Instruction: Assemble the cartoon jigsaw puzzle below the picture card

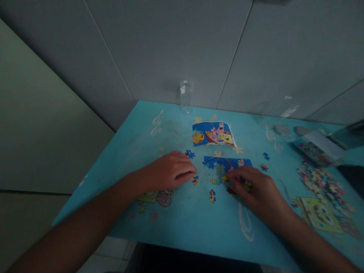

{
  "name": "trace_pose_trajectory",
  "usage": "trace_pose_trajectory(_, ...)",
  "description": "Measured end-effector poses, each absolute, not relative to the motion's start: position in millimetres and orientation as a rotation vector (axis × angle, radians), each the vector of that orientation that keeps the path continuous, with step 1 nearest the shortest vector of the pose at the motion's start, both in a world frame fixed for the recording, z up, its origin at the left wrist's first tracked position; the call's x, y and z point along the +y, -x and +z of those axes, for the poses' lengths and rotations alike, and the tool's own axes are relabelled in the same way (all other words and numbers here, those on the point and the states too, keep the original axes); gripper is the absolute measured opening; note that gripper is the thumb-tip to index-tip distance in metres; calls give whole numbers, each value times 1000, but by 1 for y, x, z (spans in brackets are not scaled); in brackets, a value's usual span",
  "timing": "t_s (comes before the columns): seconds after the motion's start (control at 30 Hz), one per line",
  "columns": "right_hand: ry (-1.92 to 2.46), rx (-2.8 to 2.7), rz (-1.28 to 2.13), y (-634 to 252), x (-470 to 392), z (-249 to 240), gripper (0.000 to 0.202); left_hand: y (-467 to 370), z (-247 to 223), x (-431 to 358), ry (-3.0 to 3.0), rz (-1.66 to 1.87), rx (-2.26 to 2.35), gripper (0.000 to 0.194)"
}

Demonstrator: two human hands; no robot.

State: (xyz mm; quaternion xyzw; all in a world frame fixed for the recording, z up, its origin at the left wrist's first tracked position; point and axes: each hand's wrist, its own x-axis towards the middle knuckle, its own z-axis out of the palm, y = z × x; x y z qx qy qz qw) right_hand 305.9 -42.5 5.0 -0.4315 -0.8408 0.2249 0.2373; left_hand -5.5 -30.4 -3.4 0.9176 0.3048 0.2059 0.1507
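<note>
A partly joined jigsaw puzzle [211,161] lies on the table, blue along its top edge, with a gap at its lower left. My right hand [255,184] covers its right part, thumb and fingertips pinched on a small yellow puzzle piece at the gap. To the left, my left hand [177,170] rests with its fingers closed; whatever may be in them is hidden. A loose piece [195,180] lies right by its fingertips. Another piece [212,196] lies below the puzzle, and blue-and-red pieces [190,153] sit above my left hand. Behind the puzzle is a picture sheet [214,134] with cartoon figures.
A clear jar [186,97] stands at the table's back edge by the wall. On the right are a heap of mixed pieces [321,185], round lids [282,130], a clear box [317,148] and a dark flat object [356,182]. Two loose pieces [264,167] lie right of the puzzle.
</note>
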Motion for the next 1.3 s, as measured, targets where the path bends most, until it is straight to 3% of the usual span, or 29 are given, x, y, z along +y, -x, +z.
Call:
trace_pose_trajectory(0.4,1262,-2255,672,-303,-43,8,17,3,-5,-36,-2565,537,782,19)
trace_pose_trajectory(0.83,1362,-1920,1246,-300,-44,6,27,-21,-4,-54,-2566,489,638,15)
trace_pose_trajectory(1.3,1289,-1883,1261,-300,-46,3,19,-26,-5,-61,-2727,427,670,14)
